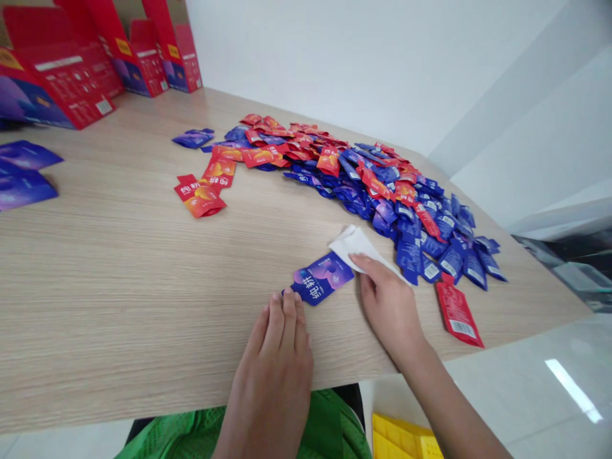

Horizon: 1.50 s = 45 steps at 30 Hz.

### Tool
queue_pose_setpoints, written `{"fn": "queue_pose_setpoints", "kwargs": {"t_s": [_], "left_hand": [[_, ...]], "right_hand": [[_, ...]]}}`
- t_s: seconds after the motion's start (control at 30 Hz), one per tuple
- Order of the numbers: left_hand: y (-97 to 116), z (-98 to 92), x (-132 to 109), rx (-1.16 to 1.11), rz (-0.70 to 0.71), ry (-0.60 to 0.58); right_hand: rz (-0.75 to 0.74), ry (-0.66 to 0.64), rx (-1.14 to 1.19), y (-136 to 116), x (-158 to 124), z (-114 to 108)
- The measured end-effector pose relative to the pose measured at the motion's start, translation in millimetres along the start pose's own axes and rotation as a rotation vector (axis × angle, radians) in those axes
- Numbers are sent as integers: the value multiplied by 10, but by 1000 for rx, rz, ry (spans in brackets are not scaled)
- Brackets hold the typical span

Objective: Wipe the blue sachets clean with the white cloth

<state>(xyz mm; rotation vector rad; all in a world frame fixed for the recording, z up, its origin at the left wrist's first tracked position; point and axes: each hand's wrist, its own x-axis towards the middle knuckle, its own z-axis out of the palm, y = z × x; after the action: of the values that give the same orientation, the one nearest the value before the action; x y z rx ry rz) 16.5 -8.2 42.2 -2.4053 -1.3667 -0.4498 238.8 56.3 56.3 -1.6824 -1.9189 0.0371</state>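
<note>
Two hands are set at a blue foil sachet (320, 278) lying at 12 o'clock: its end is steadied by the left hand (272, 376), fingers pressed together; a white paper slip (356, 247) is held by the right hand (389, 309), its grip unclear. Loose sachets (382, 191) are heaped at 1 o'clock.

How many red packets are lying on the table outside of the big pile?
3. Two lie together left of the pile: one packet and another packet. A third packet lies near the pile's right end. More could be hidden inside the pile.
</note>
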Motion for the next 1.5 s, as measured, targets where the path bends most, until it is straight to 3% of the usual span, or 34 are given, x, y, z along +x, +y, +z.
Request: {"fn": "queue_pose_setpoints", "kwargs": {"t_s": [0.1, 0.23, 0.47, 0.83, 0.97, 1.17, 1.5], "left_hand": [[-79, -17, 61, -69, -59, 3], [-158, 11, 253, -179, -190, 0], [-249, 96, 556, -258, -121, -85], [-379, -57, 531, -463, -360, -141], [-308, -108, 394, -347, -394, -115], [-97, -182, 183, -230, -224, -64], [-107, -82, 109, -331, -16, -73]], "right_hand": [[104, 79, -61, 183, -33, -74], [146, 117, -22, 187, -88, -84], [168, 130, 65, 168, -82, -82], [273, 167, 181, 107, -80, -128], [312, 217, 178, 14, -82, -159], [332, 251, 226, -238, -159, -161], [153, 159, 315, -650, -367, -166]]}}
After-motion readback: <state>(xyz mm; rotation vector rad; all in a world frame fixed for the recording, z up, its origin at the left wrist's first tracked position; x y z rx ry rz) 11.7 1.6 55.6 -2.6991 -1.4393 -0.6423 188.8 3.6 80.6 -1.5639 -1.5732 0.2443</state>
